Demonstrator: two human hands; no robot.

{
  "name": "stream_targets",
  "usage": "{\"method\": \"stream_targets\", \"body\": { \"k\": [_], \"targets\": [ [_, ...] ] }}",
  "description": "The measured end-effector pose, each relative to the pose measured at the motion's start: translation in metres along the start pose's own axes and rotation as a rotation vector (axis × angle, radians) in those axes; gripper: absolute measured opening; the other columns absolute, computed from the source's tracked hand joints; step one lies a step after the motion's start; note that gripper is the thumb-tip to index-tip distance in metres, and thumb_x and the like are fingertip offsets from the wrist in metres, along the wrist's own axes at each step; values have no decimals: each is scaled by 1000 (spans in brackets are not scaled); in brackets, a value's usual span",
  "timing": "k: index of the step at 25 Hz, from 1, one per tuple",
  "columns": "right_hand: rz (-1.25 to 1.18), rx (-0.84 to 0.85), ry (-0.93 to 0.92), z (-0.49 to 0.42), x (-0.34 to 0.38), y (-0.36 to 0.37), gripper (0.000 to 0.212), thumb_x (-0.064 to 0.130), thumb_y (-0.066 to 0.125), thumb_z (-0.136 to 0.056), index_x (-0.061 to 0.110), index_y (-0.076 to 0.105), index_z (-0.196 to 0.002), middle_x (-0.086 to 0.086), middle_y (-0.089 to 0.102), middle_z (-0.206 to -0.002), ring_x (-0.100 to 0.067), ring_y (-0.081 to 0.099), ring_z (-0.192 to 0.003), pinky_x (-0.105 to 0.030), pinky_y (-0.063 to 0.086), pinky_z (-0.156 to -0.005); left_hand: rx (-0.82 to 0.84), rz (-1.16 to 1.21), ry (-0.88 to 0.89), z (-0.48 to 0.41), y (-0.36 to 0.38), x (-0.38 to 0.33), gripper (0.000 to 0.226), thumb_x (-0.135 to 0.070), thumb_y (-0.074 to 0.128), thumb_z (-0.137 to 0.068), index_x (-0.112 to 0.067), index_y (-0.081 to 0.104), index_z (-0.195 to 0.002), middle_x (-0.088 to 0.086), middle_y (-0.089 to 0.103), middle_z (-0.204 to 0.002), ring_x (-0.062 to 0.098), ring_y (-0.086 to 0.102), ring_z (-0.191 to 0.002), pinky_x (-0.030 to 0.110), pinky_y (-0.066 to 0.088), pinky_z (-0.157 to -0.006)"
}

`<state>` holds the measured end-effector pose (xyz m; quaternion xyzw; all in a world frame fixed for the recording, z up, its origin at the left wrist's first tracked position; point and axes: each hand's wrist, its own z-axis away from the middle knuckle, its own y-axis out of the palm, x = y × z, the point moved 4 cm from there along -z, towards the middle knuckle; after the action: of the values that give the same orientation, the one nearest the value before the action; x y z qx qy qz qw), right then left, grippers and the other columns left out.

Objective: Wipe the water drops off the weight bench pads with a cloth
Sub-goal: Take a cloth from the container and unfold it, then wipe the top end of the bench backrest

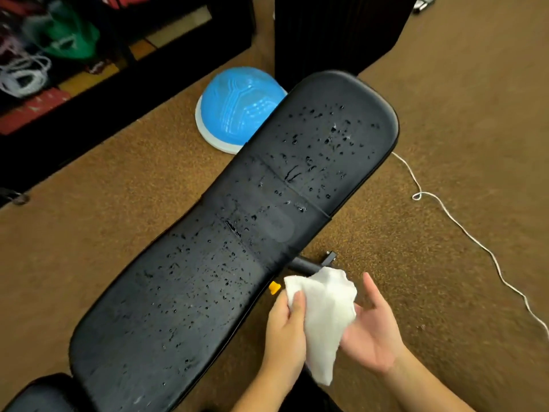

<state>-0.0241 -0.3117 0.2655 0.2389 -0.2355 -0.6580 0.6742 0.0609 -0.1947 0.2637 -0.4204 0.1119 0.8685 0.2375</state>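
White cloth (323, 316), bunched, between both hands, just off the right edge of the long pad (237, 233) near its lower half, above brown carpet (89, 203). Apart from the pad. Pinched at its upper left side by the left hand (285, 328): thumb on top of the fabric, other fingers curled underneath. Draped on its right side over the right hand (371, 331), palm turned up, fingers straight and spread, thumb standing free. Lower tip of the cloth hanging between the two forearms.

Long pad black, lying diagonally from lower left to upper right, dotted with water drops (312, 144) over nearly the whole surface. Stitched seams across its middle. Smaller seat pad (38, 394) at the lower left, just beside the long pad's near end; drops on it too faint to tell.

Under the right edge, just above the cloth: black frame tube (303, 266) and yellow knob (274, 287), the knob just beside the left thumb tip. Beyond the left edge, on the carpet, a blue dome (237, 105) on a white base, partly hidden behind the pad. White cord (463, 230) trailing over the carpet to the right, well apart from the hands. Dark shelving (89, 84) with bags and rope at the far left.
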Motion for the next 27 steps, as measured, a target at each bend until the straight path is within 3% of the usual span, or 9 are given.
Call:
{"method": "stream_targets", "body": {
  "k": [3, 6, 8, 11, 14, 17, 20, 24, 27],
  "targets": [
    [-26, 180, 38, 7, 8, 28, 96, 66, 60, -91, -3, 36, -154, -31, 40, -155, -44, 44, -141, -54, 31, -120, 45, -33, 166, -1, 22, -46, 25, -34, 49, -110, -23, 70, -115, -9, 78, -107, 9, 74, -104, 37, 59, -91],
    [117, 142, -46, 7, 26, 48, 97, 57, 87, -72, -4, 56, -140, -31, 62, -129, -44, 65, -116, -54, 50, -103, 110, -96, 294, -2, 37, -79, 20, -33, 54, -108, -22, 67, -97, -7, 74, -89, 5, 69, -83, 29, 56, -74],
    [226, 43, -156, 2, 41, 53, 81, 54, 83, -77, -7, 64, -128, -32, 67, -114, -42, 69, -102, -51, 53, -96, 125, -154, 340, -6, 42, -90, 16, -32, 56, -107, -26, 66, -95, -12, 73, -87, 3, 69, -82, 25, 55, -73],
    [279, -108, -219, 1, 53, 59, 67, 49, 64, -87, -13, 71, -112, -36, 68, -110, -43, 72, -95, -50, 50, -93, 82, -237, 338, -17, 42, -88, 12, -34, 55, -107, -32, 64, -100, -20, 72, -95, 0, 69, -92, 25, 56, -81],
    [291, -137, -265, 9, 56, 72, 64, 44, 61, -91, -15, 69, -115, -35, 69, -112, -43, 73, -97, -49, 52, -89, 92, -241, 293, -24, 42, -82, 8, -32, 57, -107, -35, 65, -106, -22, 73, -100, -2, 69, -95, 22, 55, -83],
    [289, -239, -594, 14, 92, 82, 44, 34, 59, -99, -5, 63, -119, -20, 77, -103, -30, 76, -95, -44, 59, -79, 107, -291, 301, -31, 39, -82, 11, -29, 61, -104, -37, 68, -106, -21, 73, -100, 2, 69, -95, 22, 57, -82],
    [317, -282, -957, 25, 154, 103, 30, 30, 55, -104, 5, 59, -119, -5, 79, -104, -16, 75, -100, -46, 56, -94, 46, -318, 343, -43, 28, -90, 15, -26, 62, -104, -38, 70, -100, -23, 70, -100, 2, 66, -98, 14, 51, -80],
    [623, -379, -1340, 32, 227, 158, 33, 34, 50, -107, 14, 50, -134, 15, 64, -116, 14, 64, -94, -13, 50, -84, -21, -338, 391, -63, 12, -105, 17, -22, 62, -104, -35, 72, -99, -24, 70, -99, 0, 65, -97, 12, 48, -81],
    [1020, -437, -1424, -6, 259, 196, 41, 47, 46, -106, 22, 49, -138, -1, 62, -132, -2, 59, -112, -21, 45, -102, -57, -356, 446, -79, 4, -119, 18, -20, 63, -103, -35, 72, -98, -23, 71, -98, 0, 66, -96, 11, 47, -80]
  ]
}}
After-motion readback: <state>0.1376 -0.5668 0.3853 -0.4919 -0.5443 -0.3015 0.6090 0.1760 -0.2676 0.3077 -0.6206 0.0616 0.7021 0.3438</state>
